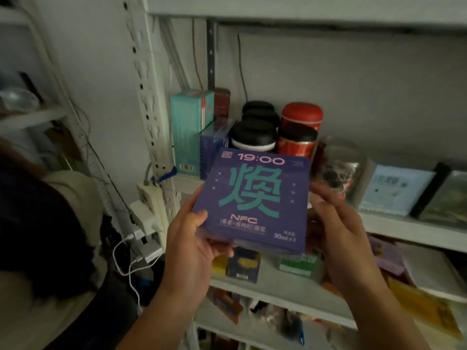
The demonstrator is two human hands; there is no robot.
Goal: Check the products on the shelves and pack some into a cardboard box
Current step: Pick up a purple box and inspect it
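A flat purple box with a large teal character and "19:00" printed on it is held up in front of the white shelf. My left hand grips its lower left corner, thumb on the front face. My right hand lies against its right edge, fingers mostly straight. No cardboard box is in view.
On the shelf behind stand a teal carton, black-lidded jars, red tins, a glass jar and flat packs. Lower shelves hold small boxes and packets. A power strip with white cables hangs on the left upright.
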